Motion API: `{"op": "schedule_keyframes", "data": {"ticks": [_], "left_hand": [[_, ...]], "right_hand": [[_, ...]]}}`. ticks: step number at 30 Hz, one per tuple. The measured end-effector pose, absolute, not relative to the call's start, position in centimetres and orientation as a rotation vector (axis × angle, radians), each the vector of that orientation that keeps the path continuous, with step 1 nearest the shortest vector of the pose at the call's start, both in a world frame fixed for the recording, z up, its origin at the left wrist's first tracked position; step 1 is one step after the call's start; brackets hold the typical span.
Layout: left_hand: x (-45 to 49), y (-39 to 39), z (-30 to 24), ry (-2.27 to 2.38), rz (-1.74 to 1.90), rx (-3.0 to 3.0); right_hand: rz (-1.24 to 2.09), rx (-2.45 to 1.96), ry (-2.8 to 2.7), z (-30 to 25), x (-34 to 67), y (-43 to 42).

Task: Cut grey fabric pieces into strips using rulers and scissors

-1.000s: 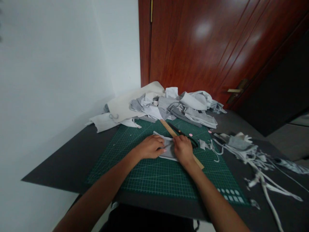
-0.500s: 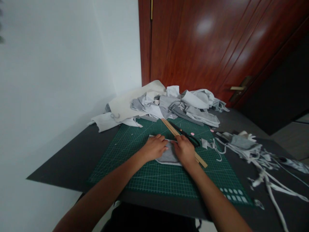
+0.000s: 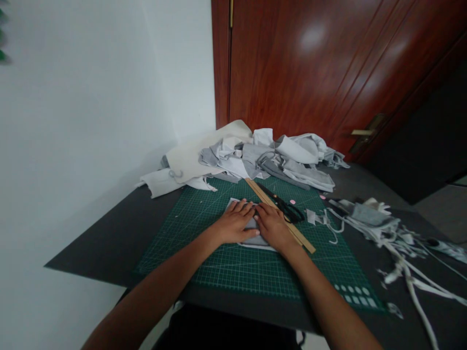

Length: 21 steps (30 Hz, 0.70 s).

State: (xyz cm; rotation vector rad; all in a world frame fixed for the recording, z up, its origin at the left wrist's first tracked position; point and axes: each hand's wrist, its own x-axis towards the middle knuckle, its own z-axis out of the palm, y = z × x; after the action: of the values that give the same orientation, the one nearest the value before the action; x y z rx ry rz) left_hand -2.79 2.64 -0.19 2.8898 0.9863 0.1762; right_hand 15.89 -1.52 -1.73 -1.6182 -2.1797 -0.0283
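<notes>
A small grey fabric piece with a white edge lies flat on the green cutting mat. My left hand rests on its left part, fingers stretched out and thumb pointing right. Over the right part lies my right hand, its fingers flat and pointing up and left, close to the left fingertips. Both hands cover much of the fabric. Just beyond my right hand, a wooden ruler runs diagonally across the mat. Black-handled scissors lie beside the ruler.
Grey and white fabric pieces are heaped along the mat's far edge, before the wall and wooden door. Small scraps lie right of the scissors. Fabric strips and cords spread over the dark table at the right.
My hands have come closer together on the fabric, and the fingers have spread flat, where before they were more bent at its edges. The view has shifted slightly.
</notes>
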Motion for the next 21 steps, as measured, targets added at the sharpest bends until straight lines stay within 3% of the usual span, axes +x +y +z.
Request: {"op": "schedule_keyframes", "data": {"ticks": [7, 11, 21], "left_hand": [[-2.8, 2.3, 1.4, 0.886, 0.368, 2.998], [-3.0, 2.4, 2.7, 0.812, 0.283, 3.039], [-2.1, 2.1, 1.1, 1.173, 0.454, 2.941]], "right_hand": [[-0.041, -1.644, -2.263, -0.6, 15.9, -2.2], [0.062, -1.507, -2.364, 0.5, 15.4, -3.0], [0.027, -1.63, -2.195, -1.0, 14.3, -2.4]]}}
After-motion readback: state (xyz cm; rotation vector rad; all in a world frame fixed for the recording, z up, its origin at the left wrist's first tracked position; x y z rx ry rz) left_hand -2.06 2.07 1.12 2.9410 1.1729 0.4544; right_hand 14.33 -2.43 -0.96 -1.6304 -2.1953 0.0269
